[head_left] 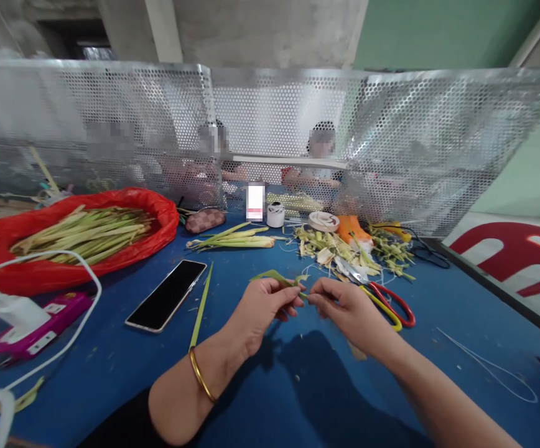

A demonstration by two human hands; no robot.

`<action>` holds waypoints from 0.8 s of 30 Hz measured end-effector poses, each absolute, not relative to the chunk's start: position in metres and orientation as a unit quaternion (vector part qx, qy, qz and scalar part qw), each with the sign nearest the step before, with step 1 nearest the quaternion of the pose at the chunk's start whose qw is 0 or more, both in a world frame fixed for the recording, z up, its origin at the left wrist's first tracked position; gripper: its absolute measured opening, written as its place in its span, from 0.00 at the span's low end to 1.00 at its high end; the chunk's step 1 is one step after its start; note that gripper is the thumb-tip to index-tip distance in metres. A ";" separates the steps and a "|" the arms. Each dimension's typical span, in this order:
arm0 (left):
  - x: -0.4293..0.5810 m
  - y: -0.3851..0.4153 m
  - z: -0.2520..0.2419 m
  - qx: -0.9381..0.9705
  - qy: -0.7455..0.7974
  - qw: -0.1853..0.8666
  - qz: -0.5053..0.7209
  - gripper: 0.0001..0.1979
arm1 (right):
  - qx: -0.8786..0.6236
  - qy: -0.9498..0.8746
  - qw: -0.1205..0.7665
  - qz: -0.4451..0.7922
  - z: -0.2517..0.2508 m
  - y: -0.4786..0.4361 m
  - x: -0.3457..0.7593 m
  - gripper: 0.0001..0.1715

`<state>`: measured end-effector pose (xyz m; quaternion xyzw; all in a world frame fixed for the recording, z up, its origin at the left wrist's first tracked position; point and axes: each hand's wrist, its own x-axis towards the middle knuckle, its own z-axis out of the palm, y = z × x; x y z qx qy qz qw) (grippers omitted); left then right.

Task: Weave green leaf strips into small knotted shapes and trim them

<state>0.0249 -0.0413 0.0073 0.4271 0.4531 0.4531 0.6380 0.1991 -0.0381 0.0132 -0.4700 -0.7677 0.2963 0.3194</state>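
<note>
Over the blue table, my left hand (pixel 270 302) is closed on a green leaf strip (pixel 272 274), thumb and fingers pinching it. My right hand (pixel 339 302) meets it from the right, its thumb and forefinger pinched at the strip's other end. What exactly lies between those right fingertips is too small to be sure of. Scissors (pixel 394 303) with one red and one yellow handle lie just behind my right hand. A long green leaf (pixel 202 305) lies beyond my left wrist, partly hidden by it.
Left of my arm lie a black phone (pixel 167 295), a purple power strip (pixel 41 326) with a white cable, and a red bag (pixel 158 249) of leaves. Cut stalks (pixel 237 239), trimmings (pixel 326 246) and a tape roll (pixel 323 221) lie at the back before a perforated metal screen (pixel 270 106). People sit behind it.
</note>
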 end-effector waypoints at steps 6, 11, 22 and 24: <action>0.029 -0.041 0.003 0.420 0.485 0.602 0.475 0.07 | -0.455 -0.806 0.305 0.223 0.015 -0.040 0.200 0.13; 0.025 -0.038 0.002 0.395 0.455 0.645 0.470 0.08 | -0.476 -0.782 0.322 0.242 0.010 -0.034 0.201 0.14; 0.032 -0.049 0.007 0.434 0.442 0.683 0.387 0.15 | -0.429 -0.513 0.471 0.575 -0.004 -0.035 0.183 0.18; 0.035 -0.049 0.004 0.425 0.461 0.676 0.386 0.12 | -0.432 -0.495 0.493 0.570 -0.005 -0.036 0.182 0.17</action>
